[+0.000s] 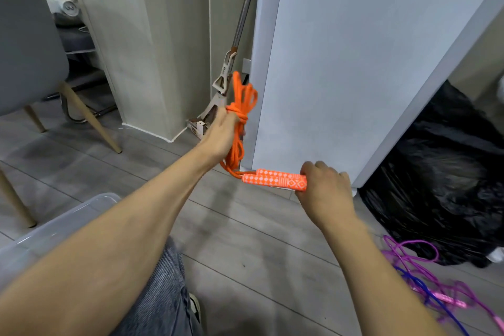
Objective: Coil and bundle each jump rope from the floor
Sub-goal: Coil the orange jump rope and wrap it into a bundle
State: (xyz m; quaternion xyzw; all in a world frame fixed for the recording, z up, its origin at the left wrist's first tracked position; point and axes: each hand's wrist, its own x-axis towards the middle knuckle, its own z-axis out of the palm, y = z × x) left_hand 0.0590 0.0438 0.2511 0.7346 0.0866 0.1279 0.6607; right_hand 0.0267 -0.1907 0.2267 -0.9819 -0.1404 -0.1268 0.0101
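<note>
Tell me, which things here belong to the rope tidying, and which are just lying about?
Belong to the job: orange jump rope, its coil gripped by the left hand, its handles by the right hand; tangled ropes, purple, pink and blue, on the floor.
Just lying about: black bag, mop, grey chair, clear plastic tub.

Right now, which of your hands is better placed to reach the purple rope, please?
Right: the right hand, holding the handles, is nearer the purple rope; the left hand grips the orange coil.
</note>
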